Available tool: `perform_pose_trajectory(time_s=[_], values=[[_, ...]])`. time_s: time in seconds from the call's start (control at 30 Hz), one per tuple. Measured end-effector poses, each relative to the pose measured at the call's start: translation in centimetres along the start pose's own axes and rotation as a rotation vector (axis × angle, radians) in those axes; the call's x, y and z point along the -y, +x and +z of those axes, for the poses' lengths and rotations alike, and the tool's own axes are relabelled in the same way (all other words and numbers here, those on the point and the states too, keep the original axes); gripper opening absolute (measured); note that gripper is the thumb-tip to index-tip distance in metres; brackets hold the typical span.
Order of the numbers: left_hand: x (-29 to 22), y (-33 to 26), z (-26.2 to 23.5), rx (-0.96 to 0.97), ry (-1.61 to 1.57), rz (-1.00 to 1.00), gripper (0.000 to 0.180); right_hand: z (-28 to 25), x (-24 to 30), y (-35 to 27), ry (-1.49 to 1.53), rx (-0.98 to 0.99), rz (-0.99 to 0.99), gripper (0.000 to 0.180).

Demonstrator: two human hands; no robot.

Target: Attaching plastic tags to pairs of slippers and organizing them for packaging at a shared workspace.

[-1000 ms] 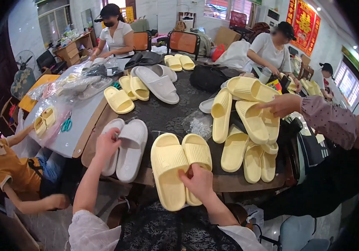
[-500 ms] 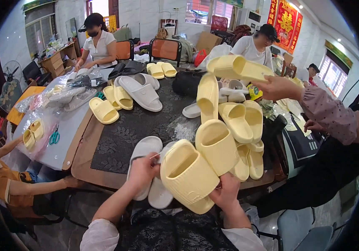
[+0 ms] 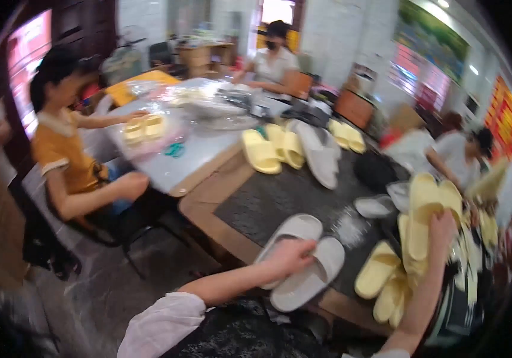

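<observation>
A pair of light grey slide slippers (image 3: 327,262) lies at the near edge of the table. My left hand (image 3: 291,260) is over them, its fingers curled closed; anything small between the fingertips is lost in blur. Out to the right, my right hand (image 3: 443,230) grips a pair of yellow slide slippers (image 3: 424,206), held upright against a pile of the same kind. More yellow slippers (image 3: 377,269) lie just left of that hand. A crumpled patch of clear plastic (image 3: 350,227) sits beyond the grey pair.
Yellow slippers (image 3: 260,152) and larger grey slippers (image 3: 315,154) stand farther back on the dark mat (image 3: 250,206). A co-worker in orange (image 3: 68,149) sits left at a pale table with green scissors (image 3: 174,150) and bagged slippers. Other people work behind.
The view has swung left. My right hand has carried the yellow slippers from in front of me to the pile at right. My left hand remains over the grey pair.
</observation>
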State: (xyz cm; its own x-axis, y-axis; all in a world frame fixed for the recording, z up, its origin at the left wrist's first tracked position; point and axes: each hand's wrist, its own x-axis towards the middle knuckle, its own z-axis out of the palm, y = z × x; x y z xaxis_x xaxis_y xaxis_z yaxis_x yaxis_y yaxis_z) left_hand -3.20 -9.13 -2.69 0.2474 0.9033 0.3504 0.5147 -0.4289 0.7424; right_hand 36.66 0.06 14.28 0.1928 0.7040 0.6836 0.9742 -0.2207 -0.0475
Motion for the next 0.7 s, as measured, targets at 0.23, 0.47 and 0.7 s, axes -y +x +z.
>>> perform_pose_trajectory(time_s=[0.23, 0.47, 0.7], values=[[1.2, -0.1, 1.4, -0.004, 0.049, 0.021, 0.026, 9.9, -6.8, 5.2, 0.246, 0.251, -0.031, 0.050], [2.0, 0.7, 3.9, -0.028, 0.145, 0.033, 0.035, -1.8, 9.8, -4.2, 0.167, -0.160, -0.299, 0.042], [0.3, 0.1, 4.6, -0.081, 0.038, 0.027, 0.027, 1.2, 17.6, -14.2, 0.326, 0.671, -0.421, 0.042]])
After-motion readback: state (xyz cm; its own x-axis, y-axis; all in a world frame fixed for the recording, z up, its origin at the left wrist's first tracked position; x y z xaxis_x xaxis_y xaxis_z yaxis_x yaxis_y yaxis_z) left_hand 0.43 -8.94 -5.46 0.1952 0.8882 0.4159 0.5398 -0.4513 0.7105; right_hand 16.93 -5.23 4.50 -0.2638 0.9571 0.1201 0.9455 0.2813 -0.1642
